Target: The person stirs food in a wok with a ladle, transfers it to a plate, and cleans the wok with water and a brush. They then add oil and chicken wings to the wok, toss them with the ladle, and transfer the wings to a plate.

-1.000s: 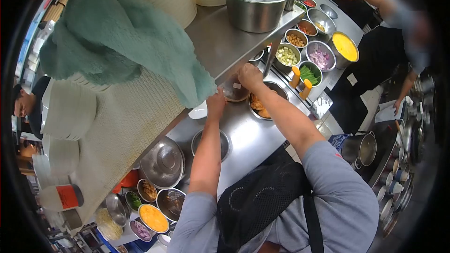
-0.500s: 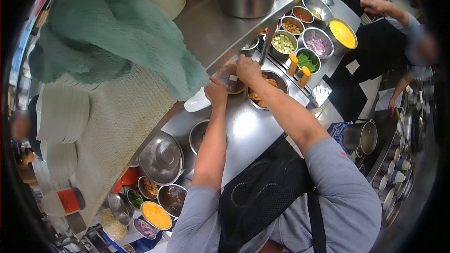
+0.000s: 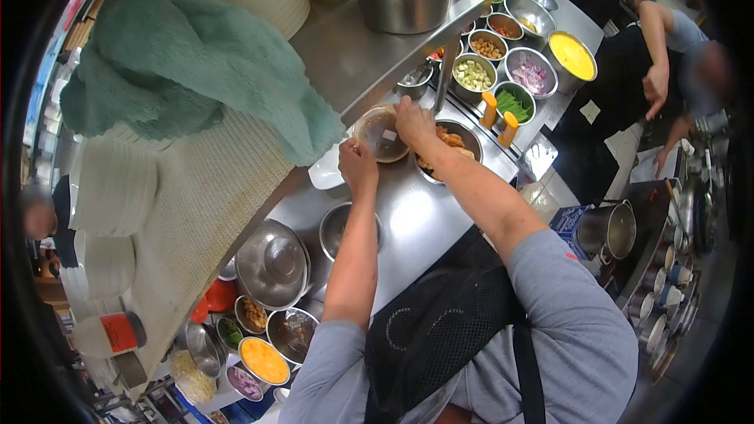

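Between my two hands is a round see-through takeaway container [image 3: 371,127], brownish inside, with a small white square on top. My left hand [image 3: 359,165] closes on its near-left rim. On the opposite side, my right hand [image 3: 414,124] grips the rim with curled fingers. Just right of the container, a steel bowl of orange-brown food pieces [image 3: 454,141] is partly covered by my right forearm. A white dish [image 3: 327,170] lies beside my left hand, partly under the shelf edge.
A green towel [image 3: 196,63] drapes over the shelf's left part. A large steel pot [image 3: 402,1] stands on the shelf. Chopped onions [image 3: 530,72] and other ingredients fill bowls behind a metal post [image 3: 446,71]. A co-worker's hand [image 3: 656,88] is at upper right.
The container shows more fully between my hands now, and my left hand has shifted slightly down. The co-worker's arm at upper right has swung downward.
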`<state>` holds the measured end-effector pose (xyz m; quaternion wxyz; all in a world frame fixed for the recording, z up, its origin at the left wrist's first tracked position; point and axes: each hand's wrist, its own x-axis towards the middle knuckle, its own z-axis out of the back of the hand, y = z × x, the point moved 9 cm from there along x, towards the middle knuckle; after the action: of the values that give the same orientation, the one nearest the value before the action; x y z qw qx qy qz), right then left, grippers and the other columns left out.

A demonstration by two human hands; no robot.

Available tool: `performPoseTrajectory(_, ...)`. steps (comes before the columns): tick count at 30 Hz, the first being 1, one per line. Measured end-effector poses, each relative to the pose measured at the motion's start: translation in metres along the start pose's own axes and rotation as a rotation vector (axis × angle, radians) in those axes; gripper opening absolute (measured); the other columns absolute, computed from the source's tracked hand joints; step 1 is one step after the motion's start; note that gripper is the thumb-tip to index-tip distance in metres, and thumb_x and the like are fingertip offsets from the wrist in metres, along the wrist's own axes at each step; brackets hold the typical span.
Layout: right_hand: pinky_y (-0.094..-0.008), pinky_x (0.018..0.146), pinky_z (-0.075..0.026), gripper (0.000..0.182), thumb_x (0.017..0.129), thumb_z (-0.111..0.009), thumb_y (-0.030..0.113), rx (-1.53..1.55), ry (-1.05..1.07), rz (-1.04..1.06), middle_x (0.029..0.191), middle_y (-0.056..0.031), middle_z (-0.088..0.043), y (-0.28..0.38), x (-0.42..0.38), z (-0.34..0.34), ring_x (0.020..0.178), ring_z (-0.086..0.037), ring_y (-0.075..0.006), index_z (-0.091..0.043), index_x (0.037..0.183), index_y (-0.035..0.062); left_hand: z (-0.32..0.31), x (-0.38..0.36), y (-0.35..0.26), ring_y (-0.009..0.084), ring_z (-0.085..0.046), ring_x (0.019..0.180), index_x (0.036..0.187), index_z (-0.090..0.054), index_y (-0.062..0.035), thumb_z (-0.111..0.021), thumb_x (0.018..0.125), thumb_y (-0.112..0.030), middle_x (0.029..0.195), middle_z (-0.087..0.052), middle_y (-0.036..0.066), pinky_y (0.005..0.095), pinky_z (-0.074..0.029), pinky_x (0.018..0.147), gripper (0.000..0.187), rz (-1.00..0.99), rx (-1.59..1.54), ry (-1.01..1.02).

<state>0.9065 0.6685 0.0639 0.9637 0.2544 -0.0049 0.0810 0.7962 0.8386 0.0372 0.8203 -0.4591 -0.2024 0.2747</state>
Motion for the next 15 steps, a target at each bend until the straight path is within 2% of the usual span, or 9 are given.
performPoseTrajectory(1,-0.05,0.079,-0.054,0.03,0.102,-0.044,0.029,-0.003,0.008,-0.002,0.095,-0.0236,-0.068,-0.002,0.0,-0.002,0.089,-0.067,-0.0429,-0.055,0.103,0.0017,0.003,-0.006,-0.005,0.0346,-0.068,0.068,0.105,-0.06,0.0061,-0.058,0.094,-0.024,0.089,-0.069,0.02,0.0453,-0.054,0.066,0.032,0.008,0.001,0.003)
performPoseTrajectory(3,-0.0495,0.076,-0.055,0.029,0.102,-0.045,0.029,0.003,-0.042,0.002,0.093,-0.0231,-0.068,-0.003,-0.001,-0.004,0.087,-0.068,-0.0422,-0.055,0.102,0.0023,0.006,-0.022,-0.009,0.0224,-0.068,0.065,0.11,-0.057,0.0052,-0.061,0.092,-0.019,0.087,-0.07,0.016,0.0365,-0.055,0.061,0.03,0.134,-0.181,0.066)
performPoseTrajectory(4,-0.0495,0.076,-0.055,0.029,0.102,-0.045,0.029,0.001,-0.034,0.003,0.093,-0.0231,-0.068,-0.001,-0.004,-0.003,0.087,-0.068,-0.0422,-0.055,0.102,0.0023,0.008,-0.026,-0.012,0.0224,-0.068,0.065,0.11,-0.057,0.0052,-0.061,0.092,-0.019,0.087,-0.07,0.016,0.0365,-0.055,0.061,0.03,0.142,-0.18,0.065)
performPoseTrajectory(6,-0.049,0.076,-0.055,0.029,0.102,-0.045,0.03,-0.039,-0.039,-0.002,0.093,-0.0231,-0.069,0.004,-0.009,0.001,0.087,-0.068,-0.0419,-0.054,0.1,0.0026,0.006,-0.032,-0.01,0.0168,-0.065,0.065,0.114,-0.053,0.0068,-0.06,0.093,-0.017,0.089,-0.066,0.015,0.0284,-0.055,0.06,0.032,0.238,-0.23,0.115)
performPoseTrajectory(7,-0.0486,0.077,-0.055,0.03,0.102,-0.044,0.031,-0.039,-0.036,-0.024,0.094,-0.0234,-0.069,0.004,-0.008,-0.003,0.089,-0.068,-0.0413,-0.054,0.101,0.0031,0.004,-0.032,-0.003,0.0168,-0.065,0.065,0.114,-0.053,0.0068,-0.06,0.093,-0.017,0.089,-0.066,0.015,0.0284,-0.055,0.06,0.032,0.245,-0.221,0.11)
performPoseTrajectory(9,-0.0488,0.079,-0.055,0.031,0.102,-0.043,0.032,-0.026,0.003,-0.034,0.095,-0.023,-0.069,0.003,-0.005,-0.006,0.09,-0.068,-0.0411,-0.055,0.101,0.0032,-0.007,-0.029,0.003,0.0179,-0.065,0.058,0.103,-0.05,0.0053,-0.055,0.095,-0.017,0.077,-0.065,0.013,0.0309,-0.056,0.053,0.024,0.248,-0.348,0.125)
performPoseTrajectory(13,-0.0492,0.082,-0.054,0.034,0.103,-0.042,0.033,-0.013,0.031,-0.012,0.098,-0.0223,-0.07,0.002,-0.003,-0.01,0.093,-0.068,-0.0399,-0.058,0.102,0.003,-0.01,-0.024,0.004,0.0179,-0.062,0.053,0.098,-0.046,0.0046,-0.051,0.097,-0.018,0.072,-0.062,0.012,0.0304,-0.055,0.048,0.023,0.256,-0.367,0.166)
performPoseTrajectory(15,-0.0507,0.08,-0.054,0.035,0.103,-0.042,0.034,-0.006,-0.005,0.015,0.096,-0.0235,-0.069,0.004,-0.002,-0.01,0.092,-0.068,-0.0415,-0.058,0.101,0.0026,-0.012,-0.024,0.002,0.018,-0.061,0.051,0.098,-0.045,0.0045,-0.047,0.099,-0.02,0.071,-0.061,0.013,0.0304,-0.053,0.044,0.024,0.302,-0.352,0.18)
